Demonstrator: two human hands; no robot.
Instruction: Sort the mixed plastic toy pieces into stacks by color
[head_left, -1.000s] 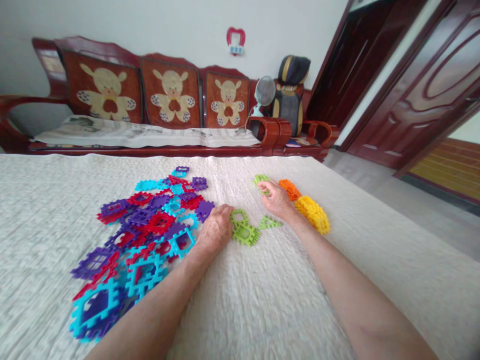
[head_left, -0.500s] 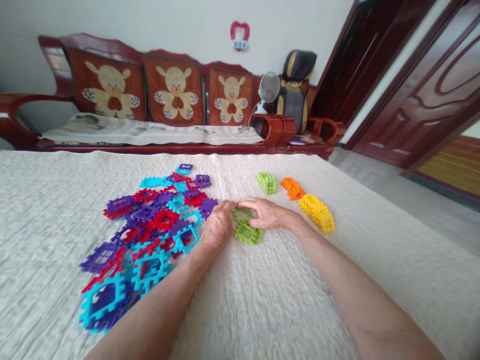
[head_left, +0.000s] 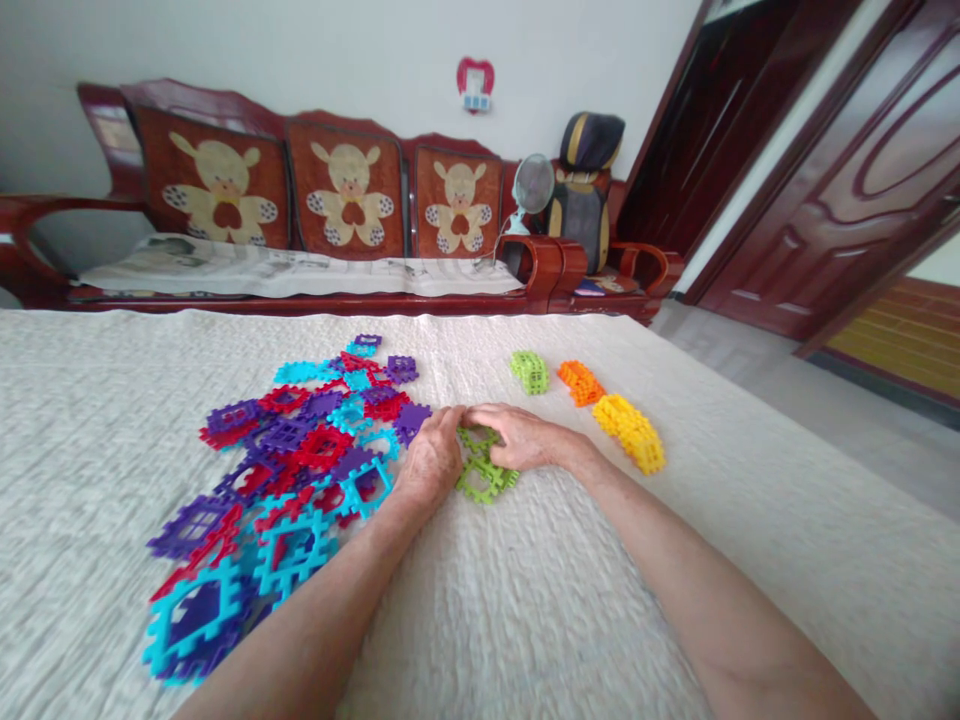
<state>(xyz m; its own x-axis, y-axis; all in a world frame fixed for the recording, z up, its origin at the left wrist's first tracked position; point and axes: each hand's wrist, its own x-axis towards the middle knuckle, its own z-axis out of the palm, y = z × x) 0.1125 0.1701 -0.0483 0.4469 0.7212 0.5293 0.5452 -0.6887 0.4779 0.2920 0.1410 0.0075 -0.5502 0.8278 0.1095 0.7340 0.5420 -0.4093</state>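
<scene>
Several light-green plastic interlocking tiles with notched edges lie between my hands on the pale quilted cover. My right hand curls over them from the right, its thumb and fingers closed around the upper tiles. From the left, my left hand grips their far left edge with bent fingers. The fingertips of both hands come together at the far side, partly hiding the tiles. Close beside my left hand spreads a loose heap of purple, red and blue interlocking tiles.
Farther back on the right stand small stacks of green tiles, orange tiles and yellow tiles. Beyond the cover's far edge is a wooden sofa with bear cushions. A small fan stands by its right arm.
The lower green tiles have shifted left and turned a little between my hands. My right hand has moved slightly inward and down over them. The whole view has tilted slightly.
</scene>
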